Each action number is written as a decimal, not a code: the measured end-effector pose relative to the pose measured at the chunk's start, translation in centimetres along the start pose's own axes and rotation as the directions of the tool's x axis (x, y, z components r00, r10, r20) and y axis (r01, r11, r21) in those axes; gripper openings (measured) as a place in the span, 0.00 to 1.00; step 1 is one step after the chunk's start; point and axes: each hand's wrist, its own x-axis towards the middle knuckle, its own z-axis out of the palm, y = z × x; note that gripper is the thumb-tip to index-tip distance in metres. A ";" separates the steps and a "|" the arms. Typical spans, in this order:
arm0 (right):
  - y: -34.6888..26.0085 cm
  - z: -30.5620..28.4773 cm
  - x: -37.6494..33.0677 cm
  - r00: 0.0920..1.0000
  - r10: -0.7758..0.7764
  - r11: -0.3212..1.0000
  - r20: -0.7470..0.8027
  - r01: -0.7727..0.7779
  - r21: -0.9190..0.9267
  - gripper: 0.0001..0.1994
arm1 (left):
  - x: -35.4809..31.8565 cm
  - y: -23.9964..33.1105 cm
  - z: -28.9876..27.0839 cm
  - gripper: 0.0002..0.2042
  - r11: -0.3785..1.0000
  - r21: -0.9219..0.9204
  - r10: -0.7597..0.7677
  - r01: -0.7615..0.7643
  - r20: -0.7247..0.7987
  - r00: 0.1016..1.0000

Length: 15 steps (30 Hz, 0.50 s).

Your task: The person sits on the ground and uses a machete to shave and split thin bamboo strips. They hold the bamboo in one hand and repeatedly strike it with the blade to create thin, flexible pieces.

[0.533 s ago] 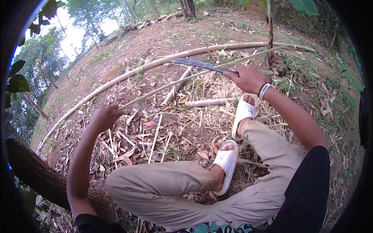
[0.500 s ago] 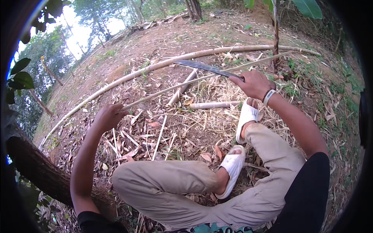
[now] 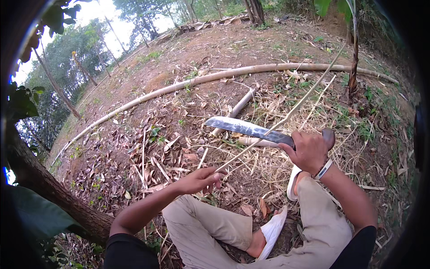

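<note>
You sit with your beige trousers (image 3: pixel 215 226) bent at the knees and white slippers (image 3: pixel 272 232) on your feet, the dark tree trunk (image 3: pixel 58 197) leaning at your left. Your left hand (image 3: pixel 199 180) is in front of your left knee, its fingers drawn nearly together, the thumb and forefinger pinching the near end of a long, thin pale strip (image 3: pixel 295 109). The strip slants from there up and away to the right. Your right hand (image 3: pixel 308 150) is wrapped around the handle of a broad-bladed knife (image 3: pixel 239 127), the fingers curled close and the thumb lying near the root of the blade; the handle's rounded brown end sticks out beyond the fist. The blade points left and crosses the strip near the handle; you cannot tell from here whether the two touch. Behind the blade, two short pole pieces (image 3: pixel 242 104) lie among pale shavings and dry leaves. Farther off, a long curved pole (image 3: pixel 215 77) spans the ground, a slender stem (image 3: pixel 353 67) stands near its right end, and trees (image 3: pixel 254 11) rise on the slope.
</note>
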 end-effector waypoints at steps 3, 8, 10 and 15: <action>-0.7 1.4 1.4 0.994 -0.014 1.000 0.106 0.012 0.015 0.26 | 3.1 -1.5 2.4 0.25 0.857 -0.514 0.095 0.026 0.207 0.974; -0.4 4.4 2.7 0.924 0.128 0.980 0.361 -0.174 0.099 0.26 | 5.3 -3.4 5.3 0.18 0.582 -0.810 0.005 0.068 0.087 0.996; -0.9 5.8 3.5 0.832 0.202 0.924 0.517 -0.337 0.180 0.28 | 6.2 -4.8 5.6 0.17 0.483 -0.872 0.024 0.078 0.102 0.994; -0.8 12.5 2.2 0.825 0.186 0.862 0.533 -0.398 0.315 0.29 | 8.5 -7.3 5.5 0.15 0.235 -0.971 0.163 0.043 0.083 0.983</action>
